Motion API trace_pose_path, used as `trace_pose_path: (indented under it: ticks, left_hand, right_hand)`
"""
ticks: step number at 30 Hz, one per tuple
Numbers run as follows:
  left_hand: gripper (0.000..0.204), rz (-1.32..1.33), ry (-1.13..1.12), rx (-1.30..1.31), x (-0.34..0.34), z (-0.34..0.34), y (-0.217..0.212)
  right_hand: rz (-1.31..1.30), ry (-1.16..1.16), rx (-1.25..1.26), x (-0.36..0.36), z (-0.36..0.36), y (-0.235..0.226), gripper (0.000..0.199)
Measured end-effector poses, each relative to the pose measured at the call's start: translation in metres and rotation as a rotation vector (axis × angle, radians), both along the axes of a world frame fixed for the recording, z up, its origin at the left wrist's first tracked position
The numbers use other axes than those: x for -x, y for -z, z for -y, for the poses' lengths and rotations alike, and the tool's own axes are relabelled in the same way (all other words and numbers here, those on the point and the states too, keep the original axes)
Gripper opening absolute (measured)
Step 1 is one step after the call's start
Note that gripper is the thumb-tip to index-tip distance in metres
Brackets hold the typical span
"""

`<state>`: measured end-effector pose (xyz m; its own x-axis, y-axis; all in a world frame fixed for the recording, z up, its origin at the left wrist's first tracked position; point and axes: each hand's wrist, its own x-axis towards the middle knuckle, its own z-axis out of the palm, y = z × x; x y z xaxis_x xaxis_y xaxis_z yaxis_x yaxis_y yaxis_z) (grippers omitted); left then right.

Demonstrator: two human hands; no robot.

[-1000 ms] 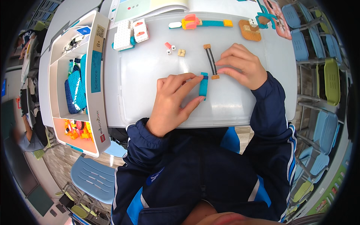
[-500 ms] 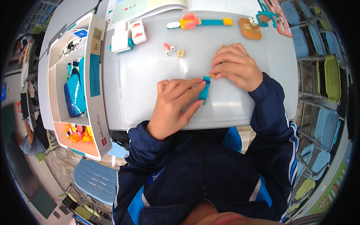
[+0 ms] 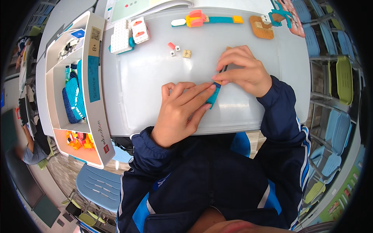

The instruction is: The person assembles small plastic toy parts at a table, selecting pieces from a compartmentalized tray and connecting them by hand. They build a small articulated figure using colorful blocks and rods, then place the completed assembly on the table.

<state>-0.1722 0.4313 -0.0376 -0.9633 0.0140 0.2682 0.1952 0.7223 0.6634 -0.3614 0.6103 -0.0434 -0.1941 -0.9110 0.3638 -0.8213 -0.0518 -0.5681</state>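
Observation:
My left hand (image 3: pixel 180 110) is closed on a narrow teal building-brick piece (image 3: pixel 213 97), held between thumb and fingers over the translucent tray. A dark blue part sits at the piece's far end. My right hand (image 3: pixel 245 72) pinches a small orange-tan brick (image 3: pixel 218 82) against that end, and my fingers hide much of it. Beyond the hands lie a beige square brick (image 3: pixel 187 54), two small white bricks with dark dots (image 3: pixel 177 48) and a coral piece (image 3: pixel 171 46).
A white sorting box (image 3: pixel 87 77) of bricks stands at the left. Along the far edge are a white brick model (image 3: pixel 122 39), a teal-yellow-coral strip model (image 3: pixel 196 18) and a brown plate (image 3: pixel 261 28). An open booklet (image 3: pixel 143 9) lies behind the translucent tray (image 3: pixel 155 66).
My right hand has moved slightly nearer, bringing the orange-tan brick against the far end of the teal piece. My left hand keeps its grip. The view has shifted slightly.

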Motion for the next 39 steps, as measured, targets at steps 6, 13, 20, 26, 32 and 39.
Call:
trace_pose_path:
  ticks: [6, 13, 20, 26, 32, 39]
  left_hand:
    - [0.048, 0.02, -0.002, 0.041, 0.0, -0.002, 0.0]
    - [0.068, 0.024, 0.004, 0.166, 0.003, -0.009, -0.003]
    - [0.073, 0.064, 0.014, 0.228, 0.002, -0.013, -0.004]
    - [0.077, 0.046, 0.01, 0.301, 0.002, -0.016, -0.006]
    - [0.079, 0.032, 0.006, 0.346, -0.001, -0.022, -0.007]
    - [0.066, 0.04, 0.029, 0.296, 0.003, -0.012, -0.018]
  right_hand:
    - [-0.053, 0.005, 0.022, -0.004, 0.003, 0.001, 0.025]
    - [-0.104, 0.043, 0.04, -0.006, 0.005, 0.004, 0.02]
    - [-0.163, 0.068, -0.007, -0.011, 0.006, 0.003, 0.014]
    - [-0.206, 0.079, -0.005, -0.014, 0.007, 0.004, 0.014]
    - [-0.195, 0.07, -0.049, -0.012, 0.005, 0.005, 0.019]
    - [0.055, 0.122, -0.019, 0.007, -0.002, 0.0, 0.028]
